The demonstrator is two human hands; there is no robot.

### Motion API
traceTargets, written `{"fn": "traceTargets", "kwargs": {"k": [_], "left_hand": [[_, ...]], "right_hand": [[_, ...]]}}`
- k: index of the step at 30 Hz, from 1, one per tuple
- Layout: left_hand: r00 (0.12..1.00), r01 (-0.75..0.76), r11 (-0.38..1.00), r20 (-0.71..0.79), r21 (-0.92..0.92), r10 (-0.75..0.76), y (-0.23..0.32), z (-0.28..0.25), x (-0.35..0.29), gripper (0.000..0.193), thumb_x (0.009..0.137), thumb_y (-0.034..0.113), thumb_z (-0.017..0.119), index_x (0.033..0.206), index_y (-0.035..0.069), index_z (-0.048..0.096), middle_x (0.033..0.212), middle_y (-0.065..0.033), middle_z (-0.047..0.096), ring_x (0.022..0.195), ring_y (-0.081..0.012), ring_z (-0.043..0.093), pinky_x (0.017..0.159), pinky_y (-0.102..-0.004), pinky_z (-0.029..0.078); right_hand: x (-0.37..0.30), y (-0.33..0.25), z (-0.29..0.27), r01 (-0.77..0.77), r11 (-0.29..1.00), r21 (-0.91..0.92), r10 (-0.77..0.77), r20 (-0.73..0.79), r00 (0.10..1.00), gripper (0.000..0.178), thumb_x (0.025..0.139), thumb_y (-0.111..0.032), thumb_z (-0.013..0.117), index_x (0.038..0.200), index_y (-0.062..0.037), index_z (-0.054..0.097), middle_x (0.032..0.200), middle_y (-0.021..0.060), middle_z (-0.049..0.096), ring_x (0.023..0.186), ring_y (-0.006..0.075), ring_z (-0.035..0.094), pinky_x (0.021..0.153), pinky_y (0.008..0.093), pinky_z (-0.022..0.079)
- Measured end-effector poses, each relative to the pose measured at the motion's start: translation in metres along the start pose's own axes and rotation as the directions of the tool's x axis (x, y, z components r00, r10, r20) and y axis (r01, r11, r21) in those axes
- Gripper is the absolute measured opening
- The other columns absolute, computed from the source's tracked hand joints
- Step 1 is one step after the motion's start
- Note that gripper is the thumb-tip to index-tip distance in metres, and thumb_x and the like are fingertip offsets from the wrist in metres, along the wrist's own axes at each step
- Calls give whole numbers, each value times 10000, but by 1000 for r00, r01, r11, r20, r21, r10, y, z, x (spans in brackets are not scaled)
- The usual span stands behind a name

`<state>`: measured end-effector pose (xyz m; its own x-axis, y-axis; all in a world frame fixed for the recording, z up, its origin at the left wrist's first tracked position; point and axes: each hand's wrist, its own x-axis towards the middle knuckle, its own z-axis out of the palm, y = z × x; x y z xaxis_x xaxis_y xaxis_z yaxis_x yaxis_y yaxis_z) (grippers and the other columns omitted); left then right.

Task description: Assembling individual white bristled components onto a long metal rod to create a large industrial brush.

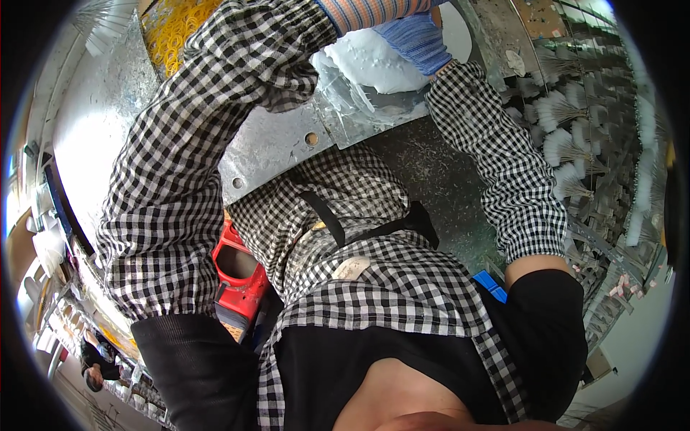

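Both my arms, in black-and-white checked sleeves, reach to the top edge of the head view. A knitted glove with orange and blue-grey stripes covers my left hand (pixel 370 12), which crosses above a mass of white paste (pixel 374 56). My right hand (pixel 417 42), in a blue knitted glove, is beside the paste's right side and overlaps it in the picture. The fingers of both hands are cut off by the frame or hidden, so anything held does not show. Under the paste is a smeared, glossy sheet (pixel 343 118) on the metal worktop (pixel 277 140).
Yellow rubber bands (pixel 172 39) fill a box at the far left. Bundles of thin wires with white, fanned ends (pixel 564 108) hang in rows at right. A red plastic stool (pixel 248 294) and a blue plastic piece (pixel 490 286) are lower down. Another person (pixel 97 363) is at far lower left.
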<state>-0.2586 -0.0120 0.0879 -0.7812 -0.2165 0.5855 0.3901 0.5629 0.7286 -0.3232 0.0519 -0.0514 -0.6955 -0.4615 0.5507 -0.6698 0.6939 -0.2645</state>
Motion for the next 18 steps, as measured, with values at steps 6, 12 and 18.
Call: {"fn": "traceTargets", "kwargs": {"k": [6,12,18], "left_hand": [[977,212,749,158,-627,-143,-3,-4,1,213,832,109,678,1025,39,626,925,-118,605,815,-306,618,721,-395,538],[991,-133,684,81,717,108,22,-9,-4,191,804,101,675,984,42,651,919,-128,621,861,-331,636,738,-415,541],[994,-105,687,91,719,57,26,-10,-2,216,779,99,685,986,46,653,916,-132,622,881,-333,640,743,-419,542]], "right_hand": [[31,53,16,801,583,136,-787,-148,598,472,954,-218,579,1353,12,474,1185,181,583,1096,274,611,924,392,516],[34,29,-26,909,399,119,-900,-140,414,541,945,-280,609,1401,-40,444,1243,170,560,1123,271,602,943,397,510],[37,35,-28,725,634,270,-704,-187,685,467,905,-258,697,1295,-40,561,1159,107,641,1008,200,631,857,335,516]]}}
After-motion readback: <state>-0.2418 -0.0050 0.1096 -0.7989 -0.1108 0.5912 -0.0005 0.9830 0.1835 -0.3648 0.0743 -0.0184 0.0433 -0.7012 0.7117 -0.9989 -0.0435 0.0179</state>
